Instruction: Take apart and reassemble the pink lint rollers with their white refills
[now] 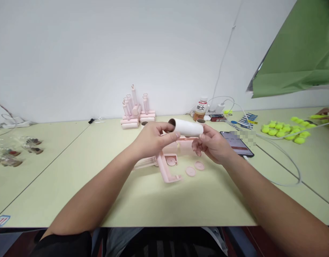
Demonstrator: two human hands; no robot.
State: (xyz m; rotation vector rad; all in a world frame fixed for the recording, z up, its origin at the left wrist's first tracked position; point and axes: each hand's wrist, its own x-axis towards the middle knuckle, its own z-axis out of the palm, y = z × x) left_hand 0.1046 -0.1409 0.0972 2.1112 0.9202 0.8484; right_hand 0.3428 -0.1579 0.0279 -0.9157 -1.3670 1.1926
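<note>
Since the white roll (188, 128) looks light, firm and smooth, its ends are the place to grip; hard squeezing might dent it. It's above the table (202, 203), left hand (155, 141) pinching one end, right hand (213, 143) holding the other.

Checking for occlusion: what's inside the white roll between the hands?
By the left hand, the white roll shows a dark brownish hollow core. Deeper inside is covered by the roll itself; the opposite end, by the right hand, isn't visible.
</note>
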